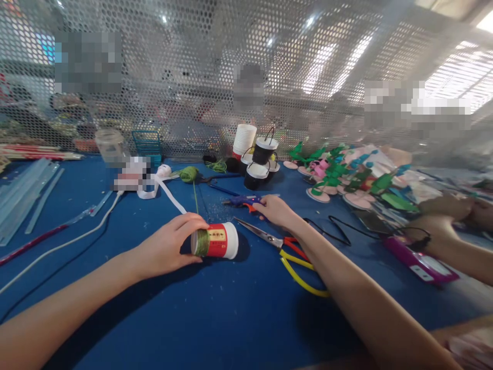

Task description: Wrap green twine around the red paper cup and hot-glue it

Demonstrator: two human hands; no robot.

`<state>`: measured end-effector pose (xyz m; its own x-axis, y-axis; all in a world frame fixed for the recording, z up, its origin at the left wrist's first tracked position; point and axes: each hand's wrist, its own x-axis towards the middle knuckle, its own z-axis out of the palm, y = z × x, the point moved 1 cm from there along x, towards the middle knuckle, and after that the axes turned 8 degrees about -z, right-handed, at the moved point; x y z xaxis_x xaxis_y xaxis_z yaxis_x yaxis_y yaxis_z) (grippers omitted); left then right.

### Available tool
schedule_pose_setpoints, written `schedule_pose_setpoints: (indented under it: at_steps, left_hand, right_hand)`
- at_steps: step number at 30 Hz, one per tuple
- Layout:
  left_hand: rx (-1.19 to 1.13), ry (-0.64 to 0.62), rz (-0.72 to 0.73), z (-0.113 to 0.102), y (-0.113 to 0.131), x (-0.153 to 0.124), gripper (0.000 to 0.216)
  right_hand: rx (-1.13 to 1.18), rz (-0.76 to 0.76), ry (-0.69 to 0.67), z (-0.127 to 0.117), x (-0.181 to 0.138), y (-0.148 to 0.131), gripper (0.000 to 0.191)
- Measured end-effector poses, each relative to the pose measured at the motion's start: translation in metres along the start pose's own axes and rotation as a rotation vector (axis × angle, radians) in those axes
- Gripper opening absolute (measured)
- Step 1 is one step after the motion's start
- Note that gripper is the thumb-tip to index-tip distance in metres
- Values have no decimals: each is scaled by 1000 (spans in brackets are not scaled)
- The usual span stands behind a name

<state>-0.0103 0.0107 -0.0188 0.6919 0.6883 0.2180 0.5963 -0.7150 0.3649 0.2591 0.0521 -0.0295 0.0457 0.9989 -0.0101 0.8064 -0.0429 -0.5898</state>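
Note:
My left hand [175, 244] is closed around a red and white paper cup [219, 240] lying on its side, its open rim to the right. Green yarn [202, 243] is wound around the cup near its base, and a strand runs back to a green yarn ball [188, 173]. My right hand [275, 210] grips a blue hot glue gun [243, 200] with an orange trigger, its nozzle pointing left. Between the cup and my right forearm lie scissors [269, 238] with orange and yellow handles, partly hidden under the forearm.
Small black-and-white buckets [257, 174] and stacked paper cups [245, 139] stand at the back. Right of them are green craft plants [335, 174]. Another person's hand [435, 231] is near a purple power strip [419, 259]. Glue sticks [29, 190] and a white cord [88, 231] lie left.

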Motion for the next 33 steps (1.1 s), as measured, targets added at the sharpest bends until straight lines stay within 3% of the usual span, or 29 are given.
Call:
schedule_pose_setpoints:
  at_steps: [8,14,26,33]
  left_hand:
    - [41,30,58,0,0,0,51]
    - [40,52,108,0,-1,0,48]
    - [104,124,117,0,0,-1,45]
    - [64,103,93,1,-4,-1,40]
  right_hand:
    - [451,4,73,-20,-32,-27,8]
    - [845,-146,-53,-10,-64,-46,15]
    - [721,-142,-36,-9,-82,-45,20]
    - [463,-76,-80,-13,-92,-48,25]
